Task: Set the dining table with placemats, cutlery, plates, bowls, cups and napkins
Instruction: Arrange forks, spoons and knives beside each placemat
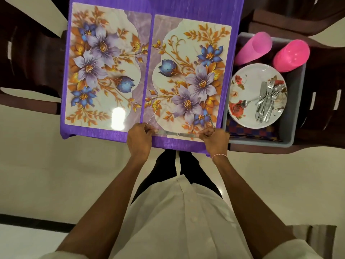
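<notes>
At near edge of desk [104,135], over purple cloth: left hand [139,140] and right hand [216,140], set apart, knuckles up.

Between the hands: knife [175,134], flat along near border of right placemat [186,53], crosswise to the body. Left end touching left fingers [147,128], right end touching right fingers [208,132]. Cannot tell whether gripped or only touched at either end.

Left fingers curled, pinching left slim utensil [151,116]; handle slanting up and away over the placemat's near left corner. Head of it too thin and blurred to name.

Right fingers curled, pinching right slim utensil [211,119]; shaft running nearly straight away over the placemat's near right corner. Kind likewise unclear.

Beside right placemat, edges nearly meeting: left placemat [104,62], same floral print, mirrored, bare.

Right of desk, just beside its edge, on a dark chair: grey tub [296,109]. Inside: floral plate [248,86] with loose cutlery pile [267,101] of forks and spoons on it; under the plate, checked cloth [242,130]. At far end of tub: two pink cups [253,49] [291,55], leaning.

On right wrist: thin pink band [219,155].

Left of desk: dark chair [28,62].
</notes>
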`<state>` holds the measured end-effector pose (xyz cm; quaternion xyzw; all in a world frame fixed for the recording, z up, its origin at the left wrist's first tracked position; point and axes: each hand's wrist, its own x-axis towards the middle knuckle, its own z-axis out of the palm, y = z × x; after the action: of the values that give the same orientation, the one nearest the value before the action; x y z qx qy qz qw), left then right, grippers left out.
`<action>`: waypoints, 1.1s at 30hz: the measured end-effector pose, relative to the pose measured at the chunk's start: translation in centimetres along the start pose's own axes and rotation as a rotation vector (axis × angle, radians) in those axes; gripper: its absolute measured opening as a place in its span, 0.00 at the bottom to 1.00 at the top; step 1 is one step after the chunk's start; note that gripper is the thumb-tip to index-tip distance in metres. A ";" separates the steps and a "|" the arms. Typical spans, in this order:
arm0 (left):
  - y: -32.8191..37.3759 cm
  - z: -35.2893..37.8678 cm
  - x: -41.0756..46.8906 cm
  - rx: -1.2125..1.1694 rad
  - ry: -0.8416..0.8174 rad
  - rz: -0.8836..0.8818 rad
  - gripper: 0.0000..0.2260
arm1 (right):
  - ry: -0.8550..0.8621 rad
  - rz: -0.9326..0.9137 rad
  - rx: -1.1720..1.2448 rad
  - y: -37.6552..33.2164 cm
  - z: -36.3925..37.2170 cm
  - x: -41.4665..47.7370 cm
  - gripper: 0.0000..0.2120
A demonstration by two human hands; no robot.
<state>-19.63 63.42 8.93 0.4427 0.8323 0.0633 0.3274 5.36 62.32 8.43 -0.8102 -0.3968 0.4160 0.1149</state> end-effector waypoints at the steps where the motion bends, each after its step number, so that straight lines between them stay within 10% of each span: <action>1: 0.0 0.0 0.0 0.001 -0.001 -0.001 0.09 | -0.007 -0.008 -0.004 0.1 0.0 0.0 0.04; 22: 0.8 -1.0 0.1 -0.051 -0.075 -0.009 0.15 | -0.073 -0.058 0.135 0.7 -1.1 0.5 0.03; 33: 9.9 -3.1 -2.1 -1.139 -0.499 -0.235 0.16 | -0.242 -0.057 0.540 -6.6 -7.6 1.9 0.13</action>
<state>-13.77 68.37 16.27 0.1062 0.6098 0.3548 0.7007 8.20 69.19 15.50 -0.6836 -0.3051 0.5965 0.2896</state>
